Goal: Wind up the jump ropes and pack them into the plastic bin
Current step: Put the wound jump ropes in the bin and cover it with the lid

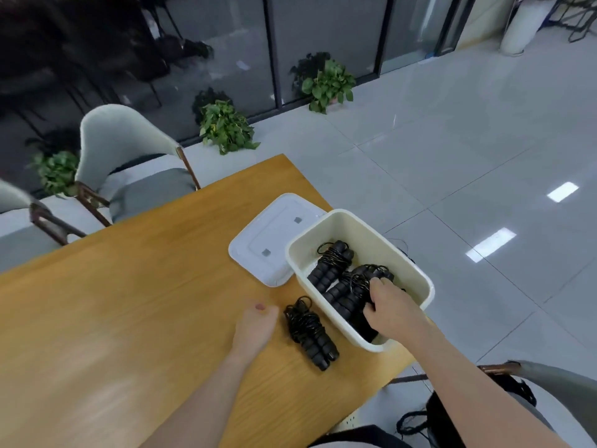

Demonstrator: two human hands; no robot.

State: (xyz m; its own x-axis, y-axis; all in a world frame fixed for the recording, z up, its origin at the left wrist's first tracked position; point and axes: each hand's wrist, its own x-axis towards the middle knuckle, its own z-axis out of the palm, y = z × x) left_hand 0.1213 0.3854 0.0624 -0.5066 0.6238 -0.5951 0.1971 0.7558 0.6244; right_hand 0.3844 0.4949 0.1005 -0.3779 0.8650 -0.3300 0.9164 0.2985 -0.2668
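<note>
Room: grey tiled floor [452,130], dark glass wall behind, three potted plants [226,127] along its foot.
Chair [129,163]: pale, cushioned, at far left side of wooden table [129,302].
Left hand [255,324]: resting on tabletop, fingers curled under loosely, thumb showing on top; holding nothing.
Wound jump rope [310,331]: black, cord coiled round its two foam handles, lying on table just right of left hand, close beside bin's near wall, not touched.
Lid [274,237]: white, flat on table, left of and behind bin, one corner tucked under bin's rim.
Plastic bin [323,305]: cream, open, near table's right edge.
Ropes in bin [329,266]: black wound bundles, one toward far left side, others nearer right hand; exact count hard to tell.
Right hand [391,308]: reaching into bin from right, fingers curled down around one black bundle.
Far right: another chair [549,379], partly seen, dark bag [452,415] beneath.
</note>
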